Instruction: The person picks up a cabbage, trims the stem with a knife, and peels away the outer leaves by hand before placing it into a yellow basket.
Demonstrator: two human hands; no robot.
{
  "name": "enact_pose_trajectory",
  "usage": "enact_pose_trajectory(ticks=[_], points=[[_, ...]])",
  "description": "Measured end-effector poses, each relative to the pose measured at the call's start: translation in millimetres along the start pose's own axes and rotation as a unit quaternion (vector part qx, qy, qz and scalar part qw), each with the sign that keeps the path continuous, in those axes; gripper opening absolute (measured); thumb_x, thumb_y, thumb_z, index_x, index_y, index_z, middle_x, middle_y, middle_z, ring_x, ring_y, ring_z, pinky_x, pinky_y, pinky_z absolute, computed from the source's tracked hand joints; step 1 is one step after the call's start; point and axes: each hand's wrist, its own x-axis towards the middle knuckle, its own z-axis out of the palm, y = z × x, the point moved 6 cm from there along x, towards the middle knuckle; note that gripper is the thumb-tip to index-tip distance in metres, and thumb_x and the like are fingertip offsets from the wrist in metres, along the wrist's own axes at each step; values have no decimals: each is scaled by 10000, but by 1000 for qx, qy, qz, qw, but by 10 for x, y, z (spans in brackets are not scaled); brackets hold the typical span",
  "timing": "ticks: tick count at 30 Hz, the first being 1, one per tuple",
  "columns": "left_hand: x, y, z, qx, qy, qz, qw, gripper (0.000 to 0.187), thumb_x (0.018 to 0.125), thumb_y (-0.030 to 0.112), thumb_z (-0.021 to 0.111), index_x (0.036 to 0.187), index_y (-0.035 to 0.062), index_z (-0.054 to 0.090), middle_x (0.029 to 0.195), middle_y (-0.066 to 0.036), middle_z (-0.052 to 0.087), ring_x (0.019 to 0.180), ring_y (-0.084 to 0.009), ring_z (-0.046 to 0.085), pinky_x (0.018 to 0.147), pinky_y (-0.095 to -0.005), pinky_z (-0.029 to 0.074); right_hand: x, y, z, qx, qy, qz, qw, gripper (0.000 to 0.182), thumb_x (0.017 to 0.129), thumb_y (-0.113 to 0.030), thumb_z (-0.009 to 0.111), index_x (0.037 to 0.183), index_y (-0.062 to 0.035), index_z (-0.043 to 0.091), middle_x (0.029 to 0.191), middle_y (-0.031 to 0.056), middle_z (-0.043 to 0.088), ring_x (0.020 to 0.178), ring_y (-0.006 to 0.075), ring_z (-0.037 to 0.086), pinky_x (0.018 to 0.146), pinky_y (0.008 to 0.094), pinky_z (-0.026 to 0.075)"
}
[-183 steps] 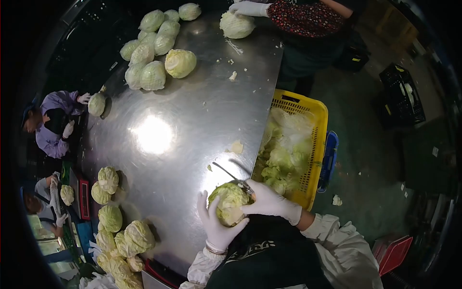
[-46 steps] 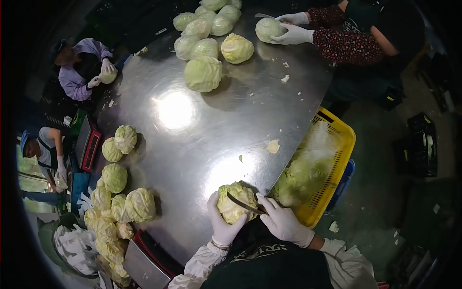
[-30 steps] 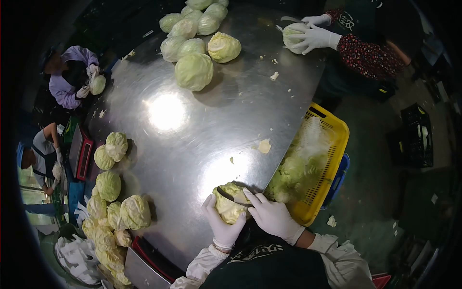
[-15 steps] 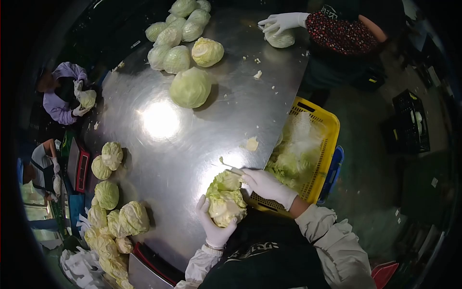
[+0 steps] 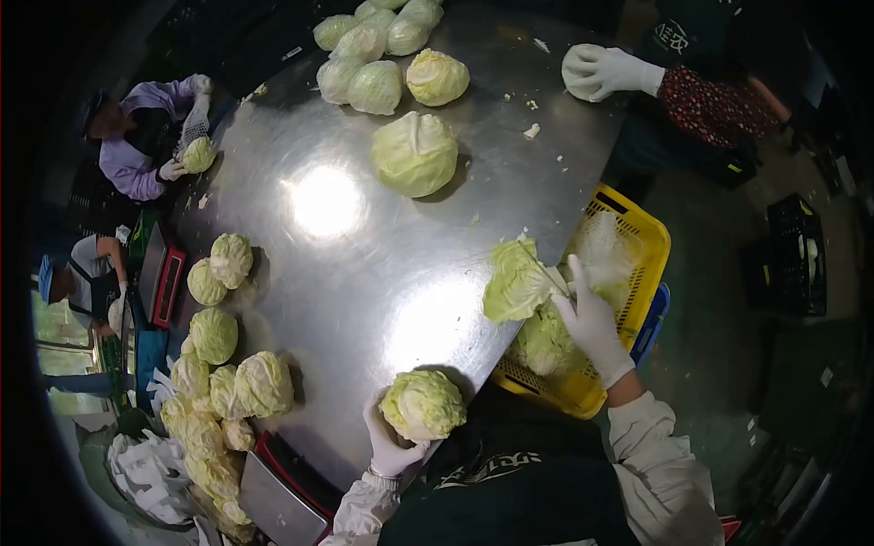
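Observation:
My gloved left hand (image 5: 390, 444) is wrapped round the side of a trimmed cabbage (image 5: 423, 405) at the near edge of the metal table (image 5: 300, 318). Over the right edge, my gloved right hand (image 5: 592, 318) holds a loose green leaf (image 5: 517, 280), together with a thin tool that is partly hidden behind the leaf and fingers. Below that hand stands a yellow crate (image 5: 651, 250) with green leaves (image 5: 551, 341) and pale netting (image 5: 605, 246) in it.
A big cabbage (image 5: 414, 155) and several netted ones (image 5: 375, 88) lie farther up. More cabbages (image 5: 264, 384) line the left side near a scale (image 5: 282, 500). A co-worker's gloved hand (image 5: 605, 75) rests on a cabbage at upper right; two people work at left.
My right hand has moved away from the cabbage, rightward to the crate, taking the leaf along. My left hand stays on the cabbage. The view has shifted.

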Motion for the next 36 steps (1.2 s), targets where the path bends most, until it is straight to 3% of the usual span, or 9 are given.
enact_pose_trajectory(ticks=[5,9,15,20,21,26,29,34,36], points=[[176,-109,431,-124,101,-65,985,1155,715,134,899,1571,44,128,1539,-220,313,1424,-334,413,1179,-510,387,-583,-697,265,-11,32,-156,987,1166,747,-453,894,1587,10,231,1297,176,649,976,314,724,816,379,583],[253,-221,605,54,49,-22,997,1136,671,70,877,1569,47,180,1459,-135,302,1400,-289,400,1169,-456,402,-816,-964,663,-83,-121,-144,979,821,748,-373,909,1396,-28,541,1272,155,664,961,286,731,800,357,580],[280,-200,592,-26,23,-56,998,1064,667,56,872,1545,58,271,1448,-111,314,1398,-271,398,1177,-452,383,-677,-750,585,21,-198,-200,959,532,837,-222,804,1284,3,622,1212,177,678,946,327,725,821,375,581],[320,-233,90,-50,13,-173,983,1064,728,69,854,1600,57,245,1474,-145,476,1389,-272,466,1181,-451,376,-514,-367,448,128,-201,-58,969,250,877,-80,683,1114,-1,695,741,43,609,625,58,482,581,249,432],[262,-290,-239,136,39,-136,981,1085,751,114,855,1619,57,206,1454,-152,505,1398,-310,473,1193,-469,351,-513,-394,470,129,-204,-61,968,250,877,-80,683,1114,-1,695,741,43,609,625,58,482,581,249,432],[210,454,514,103,-6,-80,991,1280,691,353,938,1625,-8,140,1630,-254,180,1510,-375,278,1208,-512,296,-751,-633,627,170,-140,-64,973,152,873,-64,692,1000,1,642,768,71,646,638,107,570,595,295,478],[228,318,600,318,61,-27,946,1281,671,354,966,1604,-41,182,1572,-297,225,1502,-410,257,1220,-509,271,-906,-938,679,81,-143,-175,971,161,876,-87,700,1012,-23,641,844,109,701,662,169,677,632,310,532],[358,172,227,127,62,-101,985,1181,710,283,942,1602,0,221,1572,-242,302,1454,-362,359,1177,-481,360,-540,-704,284,117,-77,-85,987,145,866,-71,692,994,-33,636,778,57,676,674,97,641,603,282,503],[392,225,75,136,77,-130,979,1060,753,230,902,1586,18,282,1522,-186,435,1397,-327,453,1138,-466,424,-356,-438,23,-33,-8,-39,999,184,873,-135,684,1027,-56,622,783,109,680,691,225,690,643,349,532]])
